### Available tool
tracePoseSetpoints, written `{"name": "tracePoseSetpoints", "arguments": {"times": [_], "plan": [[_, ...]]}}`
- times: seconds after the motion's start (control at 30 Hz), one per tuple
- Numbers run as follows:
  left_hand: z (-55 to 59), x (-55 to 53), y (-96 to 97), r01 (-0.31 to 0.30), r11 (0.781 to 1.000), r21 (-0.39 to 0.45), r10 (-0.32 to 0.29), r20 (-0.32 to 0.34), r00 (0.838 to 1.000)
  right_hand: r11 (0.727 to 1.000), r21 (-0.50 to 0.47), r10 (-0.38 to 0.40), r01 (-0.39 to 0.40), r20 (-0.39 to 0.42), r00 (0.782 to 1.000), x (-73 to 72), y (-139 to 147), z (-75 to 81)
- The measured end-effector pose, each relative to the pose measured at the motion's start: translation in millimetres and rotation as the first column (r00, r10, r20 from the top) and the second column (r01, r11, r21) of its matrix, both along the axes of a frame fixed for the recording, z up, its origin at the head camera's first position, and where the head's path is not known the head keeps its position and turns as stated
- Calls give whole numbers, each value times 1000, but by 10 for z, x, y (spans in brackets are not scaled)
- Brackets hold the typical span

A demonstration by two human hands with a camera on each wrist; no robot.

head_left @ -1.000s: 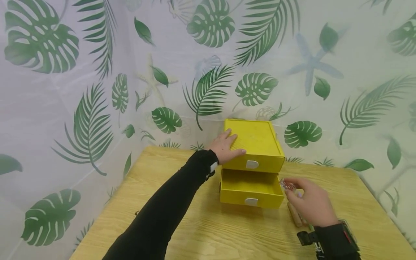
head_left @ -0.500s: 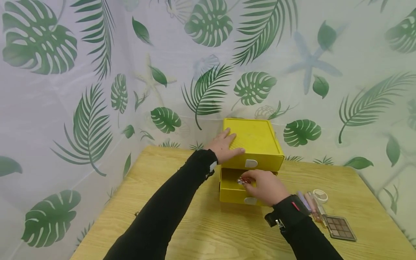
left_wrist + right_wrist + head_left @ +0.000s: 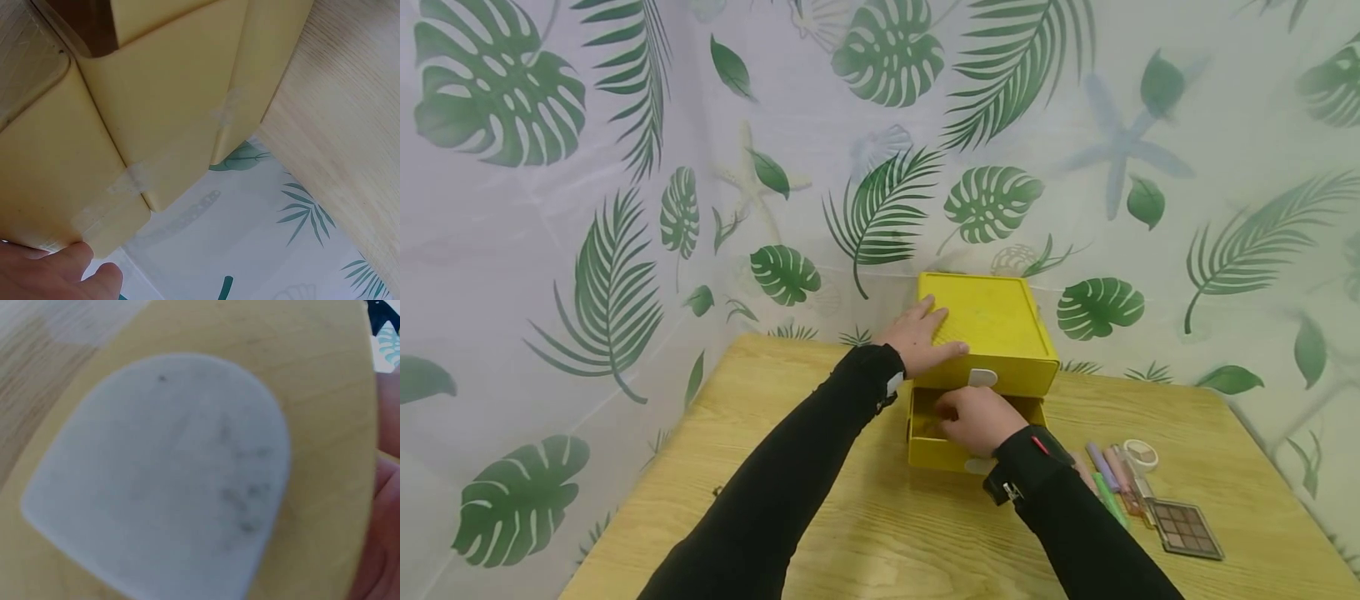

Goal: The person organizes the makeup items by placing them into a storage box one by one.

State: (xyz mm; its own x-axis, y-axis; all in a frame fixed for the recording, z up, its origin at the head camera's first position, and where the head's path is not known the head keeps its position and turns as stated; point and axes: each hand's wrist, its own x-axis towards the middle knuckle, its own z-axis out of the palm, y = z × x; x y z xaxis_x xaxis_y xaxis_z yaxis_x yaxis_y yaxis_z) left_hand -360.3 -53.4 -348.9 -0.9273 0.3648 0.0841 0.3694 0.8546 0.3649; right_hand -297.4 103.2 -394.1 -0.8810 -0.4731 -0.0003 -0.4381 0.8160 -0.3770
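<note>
A yellow two-tier drawer box [image 3: 992, 312] stands at the back of the table, its lower drawer [image 3: 932, 454] pulled out. My left hand [image 3: 921, 337] rests on the top's left front corner, fingers spread. In the left wrist view, fingers [image 3: 69, 265] lie against the yellow casing. My right hand [image 3: 981, 419] reaches down into the lower drawer, fingers bent. Whatever its fingertips hold is hidden in the head view. The right wrist view is filled by the drawer's white pull tab [image 3: 162, 469], with part of the right hand [image 3: 384, 537] behind the front panel.
Right of the box lie a purple tube [image 3: 1102, 467], a green tube [image 3: 1110, 502], pink tubes, a round compact [image 3: 1141, 453] and an eyeshadow palette [image 3: 1187, 529]. A small dark bit [image 3: 717, 491] lies at left. Leaf-patterned sheeting [image 3: 865, 208] hangs behind the wooden table [image 3: 865, 533].
My right hand has moved left from beside the box into the lower drawer, carrying a small shiny red-and-clear piece that is now out of sight. The left hand stays put.
</note>
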Motion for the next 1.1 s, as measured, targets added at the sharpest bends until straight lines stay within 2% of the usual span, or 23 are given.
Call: {"name": "tracePoseSetpoints", "arguments": {"times": [0.33, 0.6, 0.97, 1.1], "plan": [[0, 20, 18, 13, 1000, -4, -13, 0, 1000, 1000, -11, 18, -17, 96, 995, -95, -56, -81], [31, 21, 15, 1, 1000, 7, -1, -4, 1000, 999, 2, 36, -36, 107, 994, -111, -82, -77], [6, 22, 6, 17, 1000, 21, -17, -5, 1000, 996, 30, 76, -79, 93, 993, -95, -75, -109], [2, 26, 6, 19, 999, 27, -19, -4, 1000, 996, 42, 69, -73, 94, 993, -102, -65, -132]]}}
